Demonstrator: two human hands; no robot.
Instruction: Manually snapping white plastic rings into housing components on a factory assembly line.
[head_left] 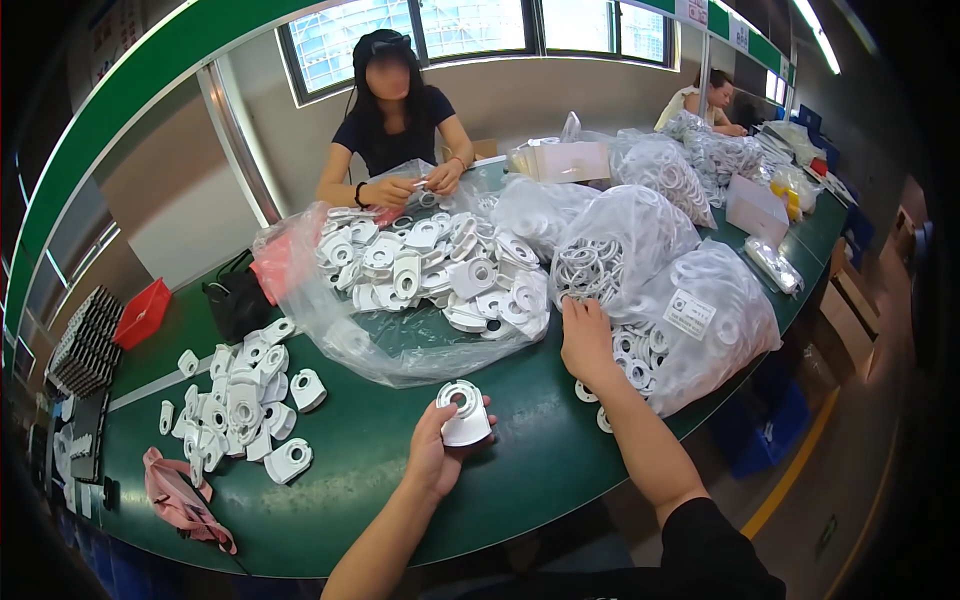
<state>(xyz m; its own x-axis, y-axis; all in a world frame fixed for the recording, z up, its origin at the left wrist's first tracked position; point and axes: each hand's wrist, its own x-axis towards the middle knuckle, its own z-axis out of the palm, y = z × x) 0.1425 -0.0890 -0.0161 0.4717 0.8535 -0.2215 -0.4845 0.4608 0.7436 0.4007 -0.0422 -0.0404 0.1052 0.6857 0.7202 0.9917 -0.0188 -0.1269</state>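
My left hand (450,440) grips a white plastic housing (468,425) with a round opening, held upright above the green table. My right hand (585,338) reaches to the mouth of a clear bag of white rings (597,262). Its fingers are curled down at the rings, and whatever they pinch is hidden. Beside that wrist, loose white rings (637,358) lie by a second filled bag (715,320) with a label. Straight ahead, a large open plastic bag (400,370) holds a heap of white housings (430,265).
Another pile of housings (240,405) lies at the left, near a pink cloth (180,500), a black bag (238,305) and a red tray (143,312). Across the table (390,520) a co-worker (405,120) handles small parts. More bags and white boxes (757,208) line the far right.
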